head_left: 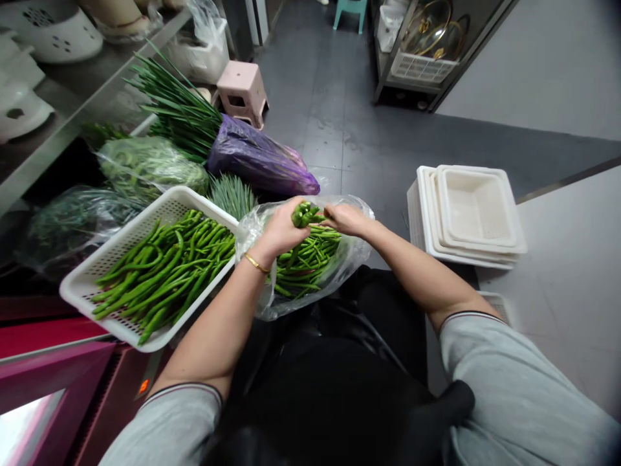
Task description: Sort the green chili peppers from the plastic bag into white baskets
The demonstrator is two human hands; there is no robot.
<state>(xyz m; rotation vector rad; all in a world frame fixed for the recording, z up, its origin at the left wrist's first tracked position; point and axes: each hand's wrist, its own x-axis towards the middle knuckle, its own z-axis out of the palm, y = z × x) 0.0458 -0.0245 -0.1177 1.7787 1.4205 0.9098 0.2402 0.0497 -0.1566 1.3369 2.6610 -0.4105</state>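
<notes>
My left hand (280,231) is wrapped around a bunch of long green chili peppers (303,215), their ends poking out past the thumb. Close beside it, my right hand (348,220) pinches at the end of a pepper on the bunch's right side; its fingertips are partly hidden. Both hands are above an open clear plastic bag (347,262) that holds many more green peppers (310,262). To the left stands a white perforated basket (80,285) with a heap of long green peppers (169,272) in it.
Beyond the basket lie bagged greens (150,162) and leafy stalks (177,113) in a purple bag (257,155). A pink stool (243,90) stands behind them. Stacked white baskets (478,207) sit on the floor at right. A metal shelf (383,81) holds pot lids.
</notes>
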